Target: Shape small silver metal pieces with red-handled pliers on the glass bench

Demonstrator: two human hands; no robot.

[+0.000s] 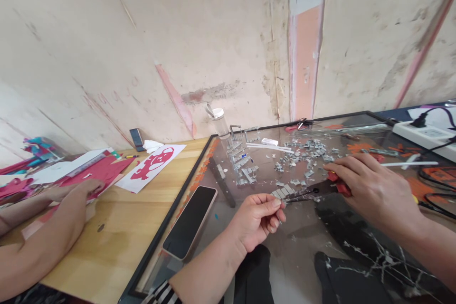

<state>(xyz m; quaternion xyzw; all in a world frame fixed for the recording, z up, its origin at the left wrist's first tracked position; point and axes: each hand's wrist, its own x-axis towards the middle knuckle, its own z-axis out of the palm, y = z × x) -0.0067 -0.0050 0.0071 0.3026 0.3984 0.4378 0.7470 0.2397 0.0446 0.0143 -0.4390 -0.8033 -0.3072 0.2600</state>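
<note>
My left hand (259, 217) is over the glass tabletop, its thumb and fingertips pinched together on something small and pale that I cannot make out. Just beyond those fingertips lies a strip of flat grey metal pieces (283, 191). A thin black rod (302, 194) with a rounded end reaches from beside them toward the right. My right hand (377, 192) is closed around a red-handled tool (340, 184); a bit of yellow shows at the hand's far side, and the palm hides most of the tool. Many small metal clips (309, 152) are scattered ahead of both hands.
A phone (190, 222) lies left of my left arm. A clear lidded bottle (221, 126) stands by the wall. At right are a power strip (427, 135) and black cables. Another person's arms (59, 237) work over red paper (107, 173) on the wooden table.
</note>
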